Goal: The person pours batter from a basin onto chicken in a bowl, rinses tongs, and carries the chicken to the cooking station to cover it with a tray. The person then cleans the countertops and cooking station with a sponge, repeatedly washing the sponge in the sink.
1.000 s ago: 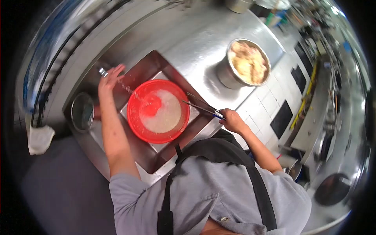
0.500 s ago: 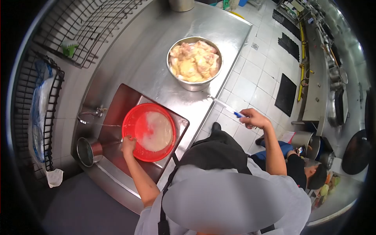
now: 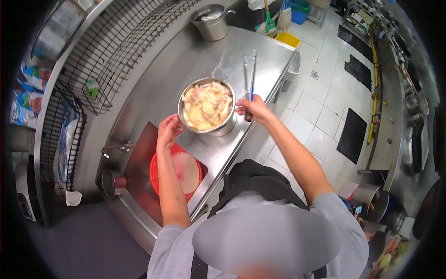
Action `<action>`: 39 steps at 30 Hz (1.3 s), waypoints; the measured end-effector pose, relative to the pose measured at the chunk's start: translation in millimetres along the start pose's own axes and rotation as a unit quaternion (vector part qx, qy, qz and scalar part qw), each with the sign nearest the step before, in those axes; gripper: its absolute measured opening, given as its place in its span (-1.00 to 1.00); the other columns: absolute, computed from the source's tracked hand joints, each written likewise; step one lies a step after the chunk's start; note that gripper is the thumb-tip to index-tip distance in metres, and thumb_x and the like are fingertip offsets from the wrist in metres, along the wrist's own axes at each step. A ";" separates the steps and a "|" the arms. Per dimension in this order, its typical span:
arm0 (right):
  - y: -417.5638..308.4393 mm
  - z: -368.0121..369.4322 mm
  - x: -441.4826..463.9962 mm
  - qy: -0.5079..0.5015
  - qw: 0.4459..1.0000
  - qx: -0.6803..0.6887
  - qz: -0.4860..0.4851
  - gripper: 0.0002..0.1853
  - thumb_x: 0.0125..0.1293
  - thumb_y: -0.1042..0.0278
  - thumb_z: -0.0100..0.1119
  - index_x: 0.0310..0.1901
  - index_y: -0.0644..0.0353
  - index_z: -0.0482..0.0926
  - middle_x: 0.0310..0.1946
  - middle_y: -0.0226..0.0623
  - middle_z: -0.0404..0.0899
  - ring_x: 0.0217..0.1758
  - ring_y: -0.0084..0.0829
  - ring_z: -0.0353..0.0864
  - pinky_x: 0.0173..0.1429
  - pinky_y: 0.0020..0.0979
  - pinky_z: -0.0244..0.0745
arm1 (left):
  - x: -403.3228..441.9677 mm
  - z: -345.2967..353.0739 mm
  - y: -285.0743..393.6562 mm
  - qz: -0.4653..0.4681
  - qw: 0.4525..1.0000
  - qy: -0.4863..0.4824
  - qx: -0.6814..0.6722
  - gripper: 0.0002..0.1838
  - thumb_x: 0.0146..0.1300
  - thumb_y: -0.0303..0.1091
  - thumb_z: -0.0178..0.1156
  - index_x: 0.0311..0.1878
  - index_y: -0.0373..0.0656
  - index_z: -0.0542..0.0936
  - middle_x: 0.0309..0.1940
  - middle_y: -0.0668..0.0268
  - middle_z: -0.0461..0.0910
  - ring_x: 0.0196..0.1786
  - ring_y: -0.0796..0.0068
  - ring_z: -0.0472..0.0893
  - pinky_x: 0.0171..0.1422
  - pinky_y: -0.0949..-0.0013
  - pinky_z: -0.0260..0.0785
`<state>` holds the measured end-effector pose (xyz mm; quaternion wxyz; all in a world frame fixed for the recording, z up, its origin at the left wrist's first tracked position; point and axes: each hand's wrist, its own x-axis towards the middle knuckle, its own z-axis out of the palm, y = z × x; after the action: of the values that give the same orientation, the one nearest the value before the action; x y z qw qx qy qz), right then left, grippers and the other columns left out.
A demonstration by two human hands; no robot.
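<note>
A steel pot (image 3: pixel 222 130) full of pale yellowish raw meat (image 3: pixel 207 106) stands on the metal counter. At its left rim is my left hand (image 3: pixel 170 131), fingers curled near the wall; whether they grip it is unclear. My right hand (image 3: pixel 253 109), by the pot's right side, is closed on metal tongs (image 3: pixel 252 74) with blue on the handle, their tips pointing away from me. Below my left hand, partly hidden by my forearm, a red basin (image 3: pixel 154 174) with cloudy whitish contents sits in the sink (image 3: pixel 139 162).
Beside the tap (image 3: pixel 124 147) is a small steel pot (image 3: pixel 114 182). A lidless steel pot (image 3: pixel 210 30) stands at the counter's far end. Wire racks (image 3: pixel 111 60) line the left wall. Right of the counter are floor tiles, black mats (image 3: pixel 351 136) and a yellow bucket (image 3: pixel 288 40).
My left hand has moved from the basin and tap to the meat pot. My right hand has brought the tongs beside that pot. Water no longer visibly runs from the tap.
</note>
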<state>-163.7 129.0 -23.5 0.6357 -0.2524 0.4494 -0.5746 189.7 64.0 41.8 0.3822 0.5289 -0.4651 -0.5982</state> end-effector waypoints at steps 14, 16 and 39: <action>-43.7 -17.8 53.5 -0.070 0.992 -0.074 0.069 -0.76 0.31 0.35 0.24 -0.20 0.39 0.47 -0.65 -0.33 0.48 -0.71 -0.56 0.45 -0.70 -0.45 0.28 | 75.1 52.1 34.9 0.016 1.000 0.017 -0.020 -0.65 0.42 -0.19 0.15 -0.52 0.01 0.38 -0.56 0.56 0.32 -0.46 0.72 0.33 -0.36 0.51 0.20; -51.1 -30.0 52.8 -0.060 0.994 -0.070 0.059 -0.78 0.29 0.39 0.24 -0.25 0.41 0.50 -0.66 -0.32 0.48 -0.72 -0.56 0.44 -0.70 -0.44 0.26 | 72.4 71.1 51.4 -0.012 0.998 0.056 0.015 -0.61 0.44 -0.08 0.12 -0.52 0.04 0.34 -0.58 0.56 0.29 -0.49 0.74 0.31 -0.40 0.54 0.16; -74.2 -9.0 -75.0 0.516 0.842 -0.018 -0.152 -0.76 0.16 0.27 0.33 -0.46 0.29 0.58 -0.71 -0.37 0.46 -0.72 -0.55 0.40 -0.65 -0.39 0.28 | 229.5 260.6 86.8 -0.034 0.861 -0.505 0.044 -0.71 0.38 -0.05 0.09 -0.37 -0.04 0.47 -0.57 0.46 0.46 -0.59 0.65 0.45 -0.63 0.55 0.24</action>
<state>-204.0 186.8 55.5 0.2115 0.0043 0.6788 -0.7032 -104.9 -138.1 63.6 0.0508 0.1857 -0.6018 -0.7751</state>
